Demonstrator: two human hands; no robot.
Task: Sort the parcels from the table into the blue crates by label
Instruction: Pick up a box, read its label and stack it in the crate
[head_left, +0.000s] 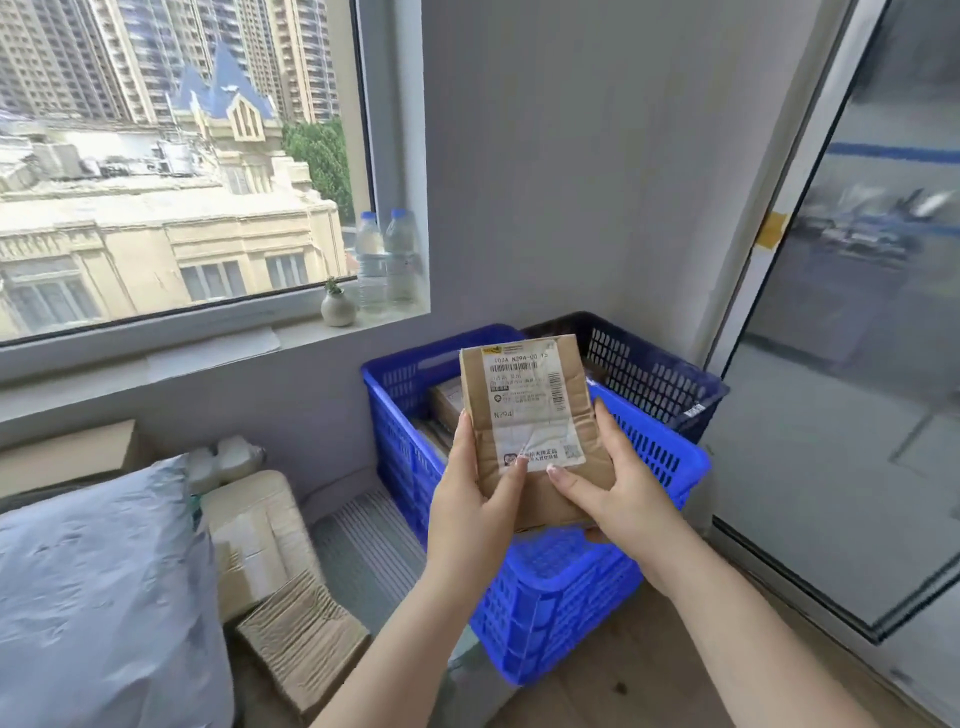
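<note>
I've got a brown cardboard parcel (530, 431) up in front of me, label side facing me, held above the bright blue crate (561, 587) — my left hand (475, 499) grips its left edge with the thumb lying across the front, and my right hand (615, 491) grips the lower right corner, thumb pressed on the bottom of the white label (527, 402). Both sets of fingers are curled round the parcel, so it's firmly held and off any surface. This looks like the reading step: the label shows a code printed near the top and a short code lower left, and I judge that's what decides the crate. Below the parcel the bright blue crate already holds a few brown parcels (441, 410) at its far end, and a darker blue crate (644, 364) sits just behind it against the wall. Off to my left lie more to sort — a big grey poly mailer (98, 587) and a couple of cardboard boxes (306, 634). Next move, as I see it: settle which crate matches, then lower the parcel in over the rim without catching the edge and let go with both hands.
</note>
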